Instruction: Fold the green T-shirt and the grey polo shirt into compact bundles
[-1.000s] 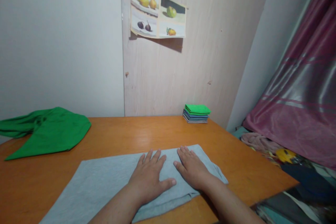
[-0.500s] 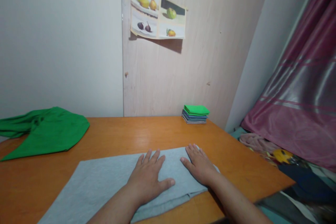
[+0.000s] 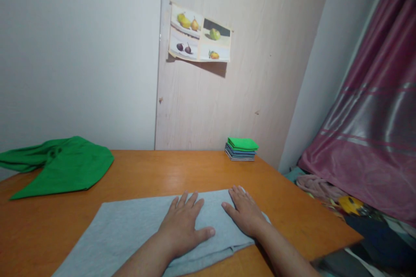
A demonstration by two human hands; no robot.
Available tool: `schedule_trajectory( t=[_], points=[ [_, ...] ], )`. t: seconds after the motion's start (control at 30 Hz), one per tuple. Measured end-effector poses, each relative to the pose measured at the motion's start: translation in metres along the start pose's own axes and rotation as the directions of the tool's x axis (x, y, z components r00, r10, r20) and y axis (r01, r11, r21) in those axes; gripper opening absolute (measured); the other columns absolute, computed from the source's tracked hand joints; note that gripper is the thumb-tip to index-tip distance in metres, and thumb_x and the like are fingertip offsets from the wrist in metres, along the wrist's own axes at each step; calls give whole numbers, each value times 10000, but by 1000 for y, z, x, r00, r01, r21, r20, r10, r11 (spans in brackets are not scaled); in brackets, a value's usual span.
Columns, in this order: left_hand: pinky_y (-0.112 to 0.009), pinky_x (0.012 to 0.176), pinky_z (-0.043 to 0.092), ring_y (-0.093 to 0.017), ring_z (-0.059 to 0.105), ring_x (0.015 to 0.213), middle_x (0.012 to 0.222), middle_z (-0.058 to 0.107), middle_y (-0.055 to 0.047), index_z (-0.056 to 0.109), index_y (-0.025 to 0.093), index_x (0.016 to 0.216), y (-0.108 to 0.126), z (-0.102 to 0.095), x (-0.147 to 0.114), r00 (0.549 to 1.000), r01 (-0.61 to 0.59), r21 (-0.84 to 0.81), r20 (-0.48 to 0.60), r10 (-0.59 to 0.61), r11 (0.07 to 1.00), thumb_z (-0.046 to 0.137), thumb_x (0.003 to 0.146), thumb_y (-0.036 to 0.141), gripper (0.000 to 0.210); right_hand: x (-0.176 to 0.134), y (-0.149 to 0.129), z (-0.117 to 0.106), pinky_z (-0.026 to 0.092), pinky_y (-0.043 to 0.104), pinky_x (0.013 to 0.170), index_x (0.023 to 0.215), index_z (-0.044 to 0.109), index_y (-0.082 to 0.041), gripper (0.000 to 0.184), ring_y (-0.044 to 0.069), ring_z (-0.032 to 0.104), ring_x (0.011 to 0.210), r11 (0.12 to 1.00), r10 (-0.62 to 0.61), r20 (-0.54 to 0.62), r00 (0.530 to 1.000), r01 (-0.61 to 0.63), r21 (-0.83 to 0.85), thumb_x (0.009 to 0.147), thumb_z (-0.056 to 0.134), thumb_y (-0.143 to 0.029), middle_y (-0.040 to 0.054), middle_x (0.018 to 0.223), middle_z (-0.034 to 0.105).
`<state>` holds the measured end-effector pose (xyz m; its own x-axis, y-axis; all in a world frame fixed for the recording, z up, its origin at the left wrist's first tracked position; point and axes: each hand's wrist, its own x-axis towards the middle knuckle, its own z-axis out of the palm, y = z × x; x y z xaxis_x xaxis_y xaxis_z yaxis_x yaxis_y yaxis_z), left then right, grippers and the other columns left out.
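Note:
A light grey piece of fabric, folded into layers along its near right edge, lies flat on the wooden table. My left hand rests palm down near the middle of the cloth, fingers spread and thumb pointing right. Close to the cloth's right end, my right hand also lies flat on it, with the fingers stretched forward. Neither hand grips anything. The cloth's near left part runs out of view at the bottom, and my left forearm covers some of it.
At the table's left lies a crumpled green garment. A stack of folded cloths, bright green on top, stands at the back right. Beyond the right table edge are a pink curtain and piled clothes. A fruit print hangs on the wall.
The view has tilted slightly upward, so things sit a little lower in the picture. Both hands stay flat at nearly the same places on the grey fabric.

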<state>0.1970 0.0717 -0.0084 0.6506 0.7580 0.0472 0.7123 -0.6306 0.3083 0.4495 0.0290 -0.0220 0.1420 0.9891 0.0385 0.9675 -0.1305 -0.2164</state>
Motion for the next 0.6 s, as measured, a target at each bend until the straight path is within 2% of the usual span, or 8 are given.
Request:
schedule_trajectory(
  t=[0.4,0.6],
  points=[
    [-587,1224,72,-376,87,1522,1647,203,-104,378,228,1548,6,-5,-4,999,29,-16,27,-28,999,510,795,786,946,6,6,9,88,438,1241,1555,343,-130,816,260,129,1535,1000,15,-13,1000,-15,4,949,307,-675,93,1639,259],
    [-585,1225,69,-374,84,1522,1646,211,-92,390,239,1543,5,-5,-3,999,33,-22,28,-32,999,527,787,776,938,6,6,11,101,449,1242,1553,346,-126,810,265,145,1533,1000,14,-27,1000,-14,0,952,303,-668,105,1638,258]
  ],
)
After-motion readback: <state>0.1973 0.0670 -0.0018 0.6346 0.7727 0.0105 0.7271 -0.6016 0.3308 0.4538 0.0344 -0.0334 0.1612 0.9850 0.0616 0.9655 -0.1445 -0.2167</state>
